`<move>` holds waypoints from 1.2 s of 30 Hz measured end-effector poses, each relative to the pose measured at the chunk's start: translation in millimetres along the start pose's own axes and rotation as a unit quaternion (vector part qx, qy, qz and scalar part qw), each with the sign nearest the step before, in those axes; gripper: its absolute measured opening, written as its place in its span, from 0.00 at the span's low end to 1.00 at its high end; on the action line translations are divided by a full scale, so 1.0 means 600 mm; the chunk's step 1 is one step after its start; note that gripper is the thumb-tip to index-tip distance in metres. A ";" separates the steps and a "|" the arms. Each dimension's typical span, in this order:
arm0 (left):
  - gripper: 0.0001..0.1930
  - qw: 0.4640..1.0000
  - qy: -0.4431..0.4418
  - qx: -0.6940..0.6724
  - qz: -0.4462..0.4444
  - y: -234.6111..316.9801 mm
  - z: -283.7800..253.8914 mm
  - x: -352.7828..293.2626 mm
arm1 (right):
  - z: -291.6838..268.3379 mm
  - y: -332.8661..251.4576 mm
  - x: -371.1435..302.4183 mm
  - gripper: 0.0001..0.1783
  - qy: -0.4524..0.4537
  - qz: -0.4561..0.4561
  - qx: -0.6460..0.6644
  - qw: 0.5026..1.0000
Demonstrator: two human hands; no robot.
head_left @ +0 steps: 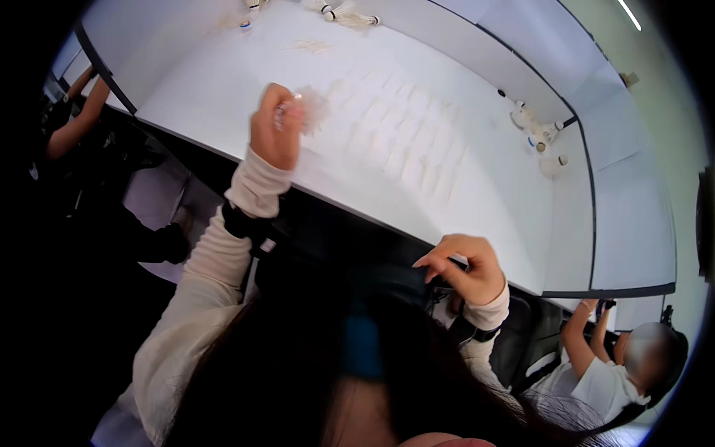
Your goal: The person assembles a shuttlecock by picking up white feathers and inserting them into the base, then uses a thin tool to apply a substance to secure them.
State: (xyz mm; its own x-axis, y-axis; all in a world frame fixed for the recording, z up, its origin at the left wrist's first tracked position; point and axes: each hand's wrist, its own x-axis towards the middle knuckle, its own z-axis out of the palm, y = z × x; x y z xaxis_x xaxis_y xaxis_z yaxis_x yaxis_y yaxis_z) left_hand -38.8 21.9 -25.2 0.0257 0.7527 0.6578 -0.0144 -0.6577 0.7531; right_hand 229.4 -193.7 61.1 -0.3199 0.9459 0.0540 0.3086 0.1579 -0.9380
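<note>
A pale, blurred bundle point(316, 112) is clamped in the left hand point(277, 125), over the near left part of the bench point(503, 220). The right hand point(471, 270) is held at the near edge, fingers curled; whether anything is pinched cannot be told. A light grip is probably best, and the rows of thin pale strips point(406, 160) should not be brushed by the sleeves point(259, 182). The white bench is bordered by pale panels point(633, 201); shuttlecocks point(348, 15) are gathered far and right. Other people point(585, 372) are seen on both sides.
</note>
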 end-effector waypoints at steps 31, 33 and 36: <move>0.22 0.910 -0.393 0.065 0.113 0.092 0.145 -0.065 | 0.041 0.126 0.059 0.19 0.341 -0.014 0.068 0.937; 0.22 0.911 -0.384 0.064 0.133 0.093 0.145 -0.061 | 0.040 0.125 0.061 0.19 0.332 -0.010 0.064 0.941; 0.23 0.912 -0.374 0.080 0.148 0.087 0.142 -0.063 | 0.037 0.125 0.059 0.20 0.305 -0.006 0.052 0.951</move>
State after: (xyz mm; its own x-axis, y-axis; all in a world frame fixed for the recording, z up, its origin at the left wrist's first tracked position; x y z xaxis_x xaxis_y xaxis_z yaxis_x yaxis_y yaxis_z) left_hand 44.7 -43.1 -11.4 0.7204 0.3502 0.5987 0.0127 -0.8697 0.4934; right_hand 221.3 -154.7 -15.0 0.2662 0.9373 0.2247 0.2082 0.1717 -0.9629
